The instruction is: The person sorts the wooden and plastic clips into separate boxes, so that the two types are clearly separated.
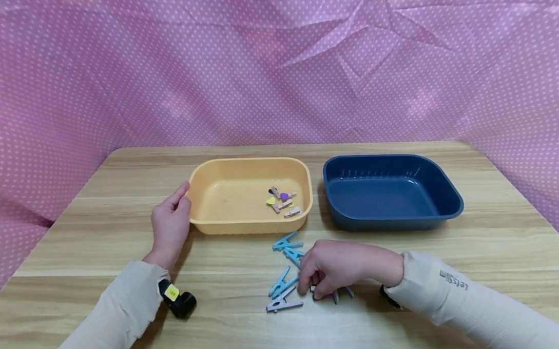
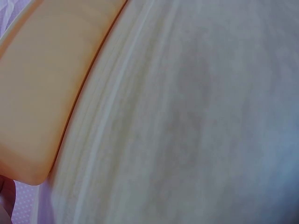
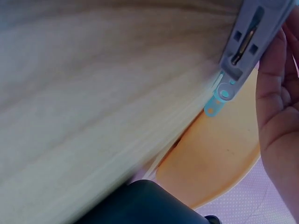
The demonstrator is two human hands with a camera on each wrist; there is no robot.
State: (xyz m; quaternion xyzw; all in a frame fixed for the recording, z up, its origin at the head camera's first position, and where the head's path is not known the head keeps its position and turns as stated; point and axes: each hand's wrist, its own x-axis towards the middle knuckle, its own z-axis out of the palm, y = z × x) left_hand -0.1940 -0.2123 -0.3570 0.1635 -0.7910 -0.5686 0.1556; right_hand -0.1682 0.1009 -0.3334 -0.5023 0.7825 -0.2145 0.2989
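My left hand [image 1: 170, 224] holds the left end of a yellow basin [image 1: 251, 227], its thumb and forefinger at the rim; the other fingers are hidden. Inside the basin lie several small wooden clothespins [image 1: 285, 204] with heart decorations. On the table, my right hand [image 1: 343, 264] reaches down with bent fingers among clothespins, partly covering them. Whether it pinches one I cannot tell. A grey clothespin [image 3: 254, 39] stands large before its fingers in the right wrist view. Left of this hand lie a grey clothespin [image 1: 284, 302] and several light-blue clothespins [image 1: 281, 285].
A dark blue basin [image 1: 397, 224] stands to the right of the yellow one, with a narrow gap between them. Both rest on a wood-grain table [image 1: 78, 243]. Pink dotted cloth [image 1: 257, 67] hangs behind and at the sides.
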